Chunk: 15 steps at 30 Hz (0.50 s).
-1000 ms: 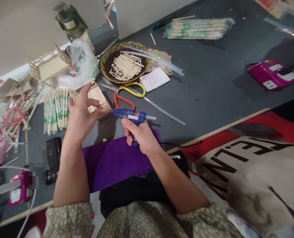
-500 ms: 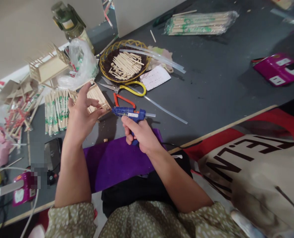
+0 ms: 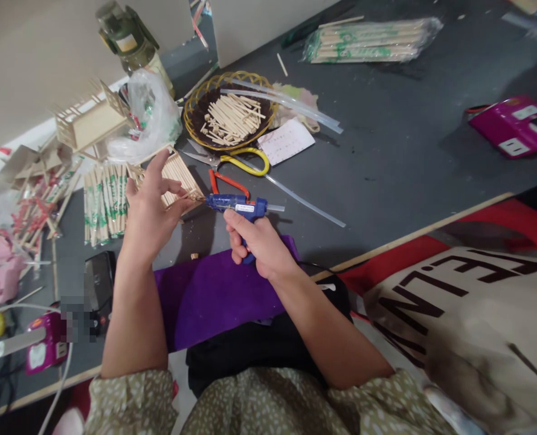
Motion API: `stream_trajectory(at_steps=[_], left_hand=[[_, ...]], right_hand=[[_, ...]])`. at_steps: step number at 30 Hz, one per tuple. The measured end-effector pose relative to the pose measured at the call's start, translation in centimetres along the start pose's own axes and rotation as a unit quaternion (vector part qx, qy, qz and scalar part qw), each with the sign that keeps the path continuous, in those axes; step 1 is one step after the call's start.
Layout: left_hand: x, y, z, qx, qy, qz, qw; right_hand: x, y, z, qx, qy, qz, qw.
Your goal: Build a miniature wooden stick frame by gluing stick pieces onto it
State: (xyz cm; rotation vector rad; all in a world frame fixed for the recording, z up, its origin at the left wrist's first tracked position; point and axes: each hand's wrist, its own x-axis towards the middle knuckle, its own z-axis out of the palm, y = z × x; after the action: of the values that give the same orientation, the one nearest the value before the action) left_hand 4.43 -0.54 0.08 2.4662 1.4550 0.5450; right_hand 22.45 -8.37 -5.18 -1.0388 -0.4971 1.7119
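Note:
My right hand (image 3: 254, 238) is wrapped round the handle of a blue glue gun (image 3: 234, 205), a clear glue stick poking out of its back end. The gun's nozzle points left, at the fingertips of my left hand (image 3: 153, 202). Thumb and finger of that hand pinch a small wooden piece (image 3: 191, 196), partly hidden by the fingers. Just behind them lies a panel of light wooden sticks (image 3: 180, 172) on the grey table (image 3: 386, 139).
Yellow-handled scissors (image 3: 250, 162), a basket of short sticks (image 3: 189, 115) and a card (image 3: 286, 142) lie beyond my hands. Wrapped sticks (image 3: 105, 205) and a black device (image 3: 99, 281) are at left. A purple cloth (image 3: 223, 296) lies in front.
The whole view has shifted slightly, with table objects appearing a little further right. Both hands keep nearly the same pose, nozzle still at the left fingertips.

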Motion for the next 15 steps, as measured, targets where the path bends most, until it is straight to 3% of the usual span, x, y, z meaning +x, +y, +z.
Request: stream_trajectory(at_steps=[3,15], left_hand=[[-0.01,0.51,0.19,0.001,0.045,-0.02,0.999],[-0.04,0.48,0.4,0.029,0.055,-0.009,0.998]], right_hand=[[0.01,-0.17,-0.11,0.01,-0.009,0.011,1.0],[0.01,-0.53,-0.38,0.054,-0.023,0.045,0.997]])
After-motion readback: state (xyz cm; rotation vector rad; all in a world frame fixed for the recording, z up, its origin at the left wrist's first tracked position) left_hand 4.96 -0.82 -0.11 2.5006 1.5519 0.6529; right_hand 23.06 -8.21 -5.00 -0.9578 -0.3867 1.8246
